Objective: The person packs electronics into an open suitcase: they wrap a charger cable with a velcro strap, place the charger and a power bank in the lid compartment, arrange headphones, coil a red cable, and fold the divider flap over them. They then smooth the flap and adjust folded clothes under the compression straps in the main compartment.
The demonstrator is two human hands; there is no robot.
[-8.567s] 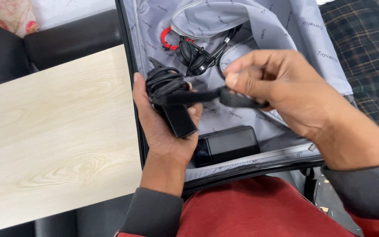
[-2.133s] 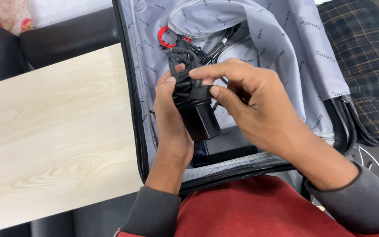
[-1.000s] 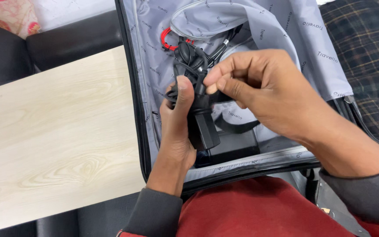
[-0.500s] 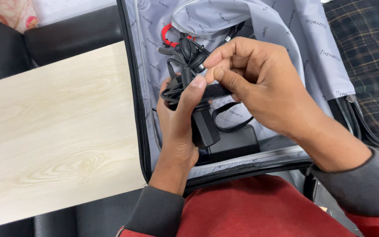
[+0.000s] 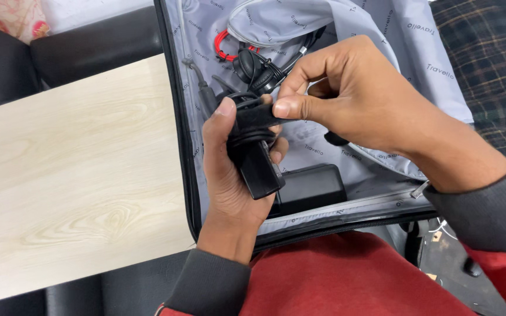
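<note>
- Sleeves of grey cuff over red cloth lie nearest, at the bottom of the view.
- Left hand (image 5: 229, 175) is clenched around a black power adapter (image 5: 257, 167), its block slanting down out of the palm, thumb up along the left side.
- Black cable (image 5: 246, 117) is coiled round the adapter's top, just above the left fingers (image 5: 276, 153) that curl from behind.
- Right hand (image 5: 358, 102) pinches a black strap (image 5: 259, 115) across that coil between thumb and forefinger, touching the left thumb tip.
- Beneath both hands sits an open suitcase (image 5: 323, 152) with grey lining; a flat black box (image 5: 311, 187) rests near its front edge.
- Farther in, black headphones (image 5: 256, 65) and a red cord (image 5: 225, 47) lie tangled.
- Pale wooden worktop (image 5: 71, 169) lies to the left.
</note>
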